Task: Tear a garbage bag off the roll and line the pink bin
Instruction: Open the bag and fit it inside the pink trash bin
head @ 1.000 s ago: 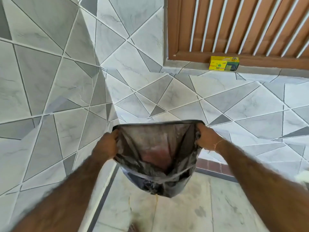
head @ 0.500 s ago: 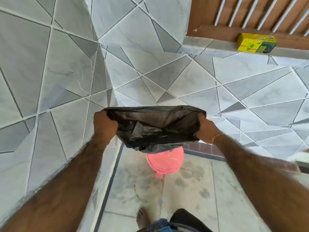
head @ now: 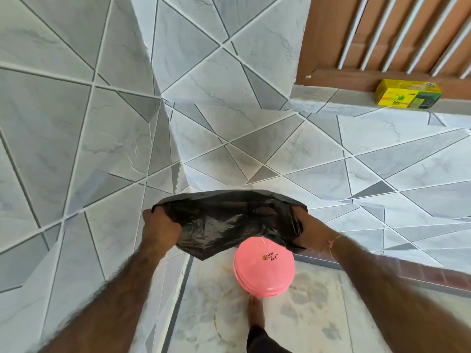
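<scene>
Left hand (head: 159, 229): fingers closed on the left edge of the black garbage bag (head: 229, 220), bunching the plastic in a fist.
Right hand (head: 309, 233): fingers closed on the bag's right edge, partly wrapped by the film.
Bag: stretched between both hands in the air, mouth pulled wide, its loose body crumpled and sagging toward the lower left.
Pink bin (head: 265, 268): on the floor (head: 318, 314) below and just right of the bag's middle; its far rim is hidden behind the hanging plastic. A bare foot (head: 256, 314) stands just near it.
Yellow box (head: 409, 94): on the window ledge (head: 331, 103), well apart from the work (probably the bag roll's box, though I cannot read it).
Risk: the bag's body is wadded, not hanging open, so it may sit on the rim instead of dropping inside; thin film pulled tight over the rim could tear; the light bin could tip or slide if the plastic snags one side.
Change from half a second ago: the view has tilted down, more of the bin shows, and the hands have come lower and closer to it.
</scene>
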The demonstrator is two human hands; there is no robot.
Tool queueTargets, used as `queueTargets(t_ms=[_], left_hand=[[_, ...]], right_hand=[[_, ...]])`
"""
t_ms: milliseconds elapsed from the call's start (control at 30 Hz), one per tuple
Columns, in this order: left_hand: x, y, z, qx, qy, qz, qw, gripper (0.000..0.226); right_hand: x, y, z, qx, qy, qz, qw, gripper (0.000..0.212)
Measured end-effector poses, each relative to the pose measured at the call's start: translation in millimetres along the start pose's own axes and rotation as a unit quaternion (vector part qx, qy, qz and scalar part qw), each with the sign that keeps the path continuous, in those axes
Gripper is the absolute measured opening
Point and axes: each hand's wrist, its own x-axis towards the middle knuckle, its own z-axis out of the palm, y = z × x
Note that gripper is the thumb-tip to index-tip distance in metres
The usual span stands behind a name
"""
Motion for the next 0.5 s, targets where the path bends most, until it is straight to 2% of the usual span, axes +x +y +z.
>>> queueTargets(t_ms=[133, 233, 300, 367, 433, 500], left_hand=[[18, -7, -3, 0.032, -0.029, -0.017, 0.999, 0.046], [43, -18, 7, 0.095, -0.097, -0.011, 0.991, 0.055], [46, -19, 9, 0.158, -0.141, -0.002, 0.977, 0.054], [47, -18, 13, 0.189, -0.187, 0.026, 0.964, 0.051], [49, -20, 24, 0.186, -0.23, 0.047, 0.954, 0.044], [53, -26, 44, 0.179, -0.256, 0.061, 0.948, 0.046]], right_hand=[[21, 5, 7, -0.03, -0.115, -0.019, 0.993, 0.074], [18, -4, 10, -0.015, -0.199, 0.034, 0.979, 0.067], [23, 10, 18, -0.042, -0.179, 0.036, 0.982, 0.065], [37, 31, 30, -0.014, -0.143, 0.072, 0.987, 0.074], [31, 17, 35, -0.005, -0.202, 0.065, 0.977, 0.069], [34, 11, 44, 0.008, -0.191, 0.057, 0.98, 0.068]])
